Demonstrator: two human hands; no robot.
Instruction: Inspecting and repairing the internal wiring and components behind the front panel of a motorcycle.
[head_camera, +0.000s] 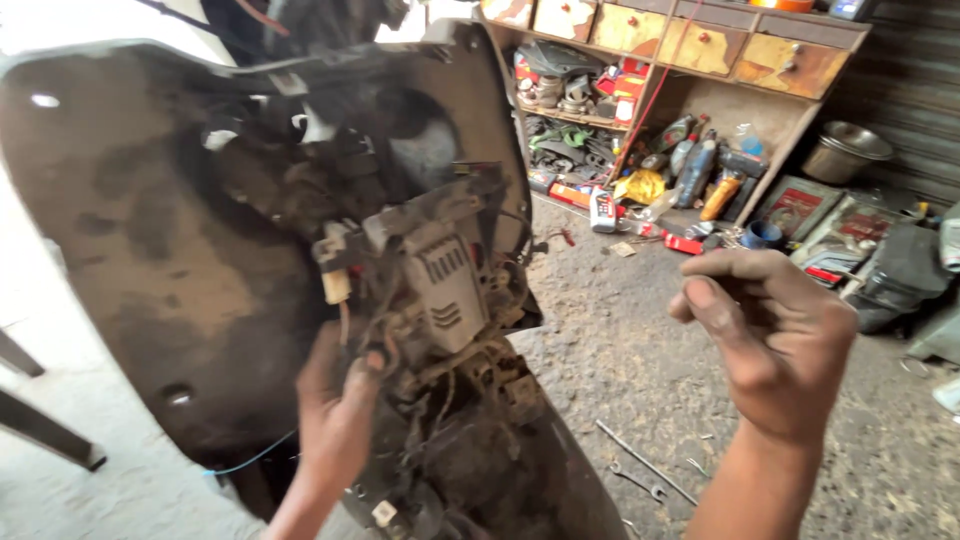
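While the left hand (335, 420) is pressed among the wiring (420, 390) behind the dusty panel (150, 250), fingers curled on a wire, the right hand (775, 335) is held apart, loosely clenched (whether anything is pinched cannot be told). Wires are best freed gently, the grey box (440, 285) steadied.

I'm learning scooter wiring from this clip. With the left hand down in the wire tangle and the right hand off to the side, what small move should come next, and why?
Probably bring the right hand across to the grey ribbed module. The left hand already grips the dusty wires under it, while the right is loosely curled in the air, apart from the panel; whether it holds anything I cannot tell.
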